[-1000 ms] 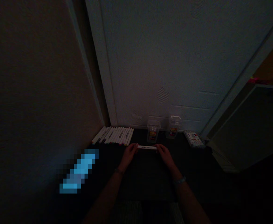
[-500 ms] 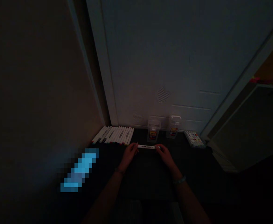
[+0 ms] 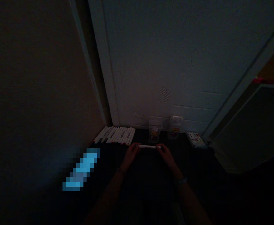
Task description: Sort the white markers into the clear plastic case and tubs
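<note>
A white marker pen (image 3: 147, 147) lies level between my two hands, above the dark tabletop (image 3: 148, 175). My left hand (image 3: 132, 151) pinches its left end with closed fingers. The right end sits in the closed fingers of my right hand (image 3: 163, 152). Beyond my left hand, several white markers (image 3: 120, 135) lie side by side in a row, some with coloured ends. Just past the held marker stands a clear plastic container (image 3: 155, 131) with a bright label. The print on the held marker is too dim to read.
A second clear container (image 3: 175, 128) stands right of the first. Farther right lies a flat pack (image 3: 195, 139) with a printed face. A pixelated bright blue patch (image 3: 82, 170) is at the left. A pale panel (image 3: 160, 62) rises behind, and a brown wall (image 3: 45, 78) borders the left.
The picture has grown darker, and the view has shifted slightly. The marker appears rolled a little, with less of its print showing. Both hands keep their grip.
</note>
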### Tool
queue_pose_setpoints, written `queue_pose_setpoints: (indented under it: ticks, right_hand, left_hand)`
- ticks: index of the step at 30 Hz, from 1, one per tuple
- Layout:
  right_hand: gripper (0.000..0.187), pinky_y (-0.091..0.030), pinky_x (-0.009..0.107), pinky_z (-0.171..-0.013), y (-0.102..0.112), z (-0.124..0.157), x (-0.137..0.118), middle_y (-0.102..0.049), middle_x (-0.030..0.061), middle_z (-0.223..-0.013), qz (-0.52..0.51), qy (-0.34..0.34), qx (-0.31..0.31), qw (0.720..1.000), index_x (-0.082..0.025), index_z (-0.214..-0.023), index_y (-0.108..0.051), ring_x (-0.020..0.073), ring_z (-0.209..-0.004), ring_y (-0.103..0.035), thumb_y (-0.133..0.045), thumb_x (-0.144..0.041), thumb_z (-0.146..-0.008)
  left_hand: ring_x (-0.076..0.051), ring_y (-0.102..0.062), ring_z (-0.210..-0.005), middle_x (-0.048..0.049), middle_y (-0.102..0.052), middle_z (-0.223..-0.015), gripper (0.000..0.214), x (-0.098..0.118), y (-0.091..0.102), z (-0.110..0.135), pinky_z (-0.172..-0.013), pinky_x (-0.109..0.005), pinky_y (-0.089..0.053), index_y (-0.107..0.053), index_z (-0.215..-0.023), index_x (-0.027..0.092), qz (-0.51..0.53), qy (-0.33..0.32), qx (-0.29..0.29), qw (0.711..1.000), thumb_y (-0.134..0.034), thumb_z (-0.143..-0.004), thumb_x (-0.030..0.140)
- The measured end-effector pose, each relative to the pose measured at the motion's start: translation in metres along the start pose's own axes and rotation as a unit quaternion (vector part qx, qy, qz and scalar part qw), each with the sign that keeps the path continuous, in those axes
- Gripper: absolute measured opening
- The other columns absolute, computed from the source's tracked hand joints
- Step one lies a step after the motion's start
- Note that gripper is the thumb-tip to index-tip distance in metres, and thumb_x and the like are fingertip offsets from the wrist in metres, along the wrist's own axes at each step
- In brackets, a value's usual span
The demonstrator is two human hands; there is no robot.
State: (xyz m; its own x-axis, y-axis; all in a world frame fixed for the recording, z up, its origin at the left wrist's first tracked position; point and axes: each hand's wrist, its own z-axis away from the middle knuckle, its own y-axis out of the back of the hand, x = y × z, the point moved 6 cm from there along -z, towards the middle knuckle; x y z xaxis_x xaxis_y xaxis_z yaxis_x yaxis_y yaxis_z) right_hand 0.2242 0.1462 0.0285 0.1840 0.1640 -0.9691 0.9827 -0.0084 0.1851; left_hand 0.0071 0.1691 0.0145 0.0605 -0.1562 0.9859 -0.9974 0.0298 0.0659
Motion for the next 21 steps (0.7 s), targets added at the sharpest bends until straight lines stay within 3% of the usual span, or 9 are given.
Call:
queue_pose_setpoints:
  ticks: [11,21]
  right_hand:
    - [0.034,-0.041,0.025,-0.063,-0.0011,-0.0013,0.0077,-0.060,-0.0007,-0.078,0.013,0.002,-0.013,1.000,-0.022,-0.091,-0.060,0.0152,-0.072,-0.054,-0.050,-0.052,-0.078]
    - [0.036,-0.038,0.022,-0.058,-0.0017,0.0005,0.0025,-0.053,-0.0024,-0.069,0.056,0.020,-0.007,0.998,-0.020,-0.082,-0.058,0.0130,-0.066,-0.049,-0.045,-0.054,-0.080]
  left_hand:
    - [-0.011,-0.051,-0.061,0.0010,-0.056,-0.068,0.041,0.0024,-0.0020,0.0027,-0.056,-0.021,-0.039,-0.058,-0.098,0.015,-0.002,0.013,-0.008,1.000,-0.053,-0.074,0.048]
    - [-0.010,-0.046,-0.057,0.0043,-0.050,-0.061,0.038,0.0058,-0.0008,0.0047,-0.053,-0.020,-0.034,-0.058,-0.086,0.017,-0.058,-0.008,0.001,0.998,-0.050,-0.076,0.052]
